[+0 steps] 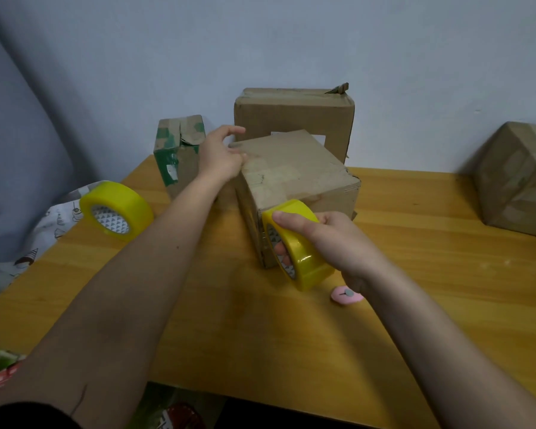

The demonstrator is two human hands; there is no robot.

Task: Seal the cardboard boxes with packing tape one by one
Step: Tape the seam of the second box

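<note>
A yellow-brown wooden table [384, 289] is carrying everything in view. At its far edge a tall brown cardboard box [294, 116] is standing against the wall, with a battered box patched in green tape [177, 150] to its left and a further taped box [517, 181] lying tilted at the far right. Near the table's middle, the square brown cardboard box being sealed [294, 178] is sitting turned corner-on to the person, probably so that tape can run over its top and down its near face. The left hand [220, 156] is resting on the box's far-left top edge, fingers loosely spread and gripping nothing, apparently steadying the box against the pull. The right hand [328, 239] is gripping a roll of yellow packing tape [300, 246], thumb across the outer band and fingers hooked through the core, holding it touching the box's near corner, seemingly to draw tape tight. A spare yellow roll [118, 209] is standing on the table's left edge. A small pink cutter [345, 295] is lying just near the right wrist, within reach for cutting.
</note>
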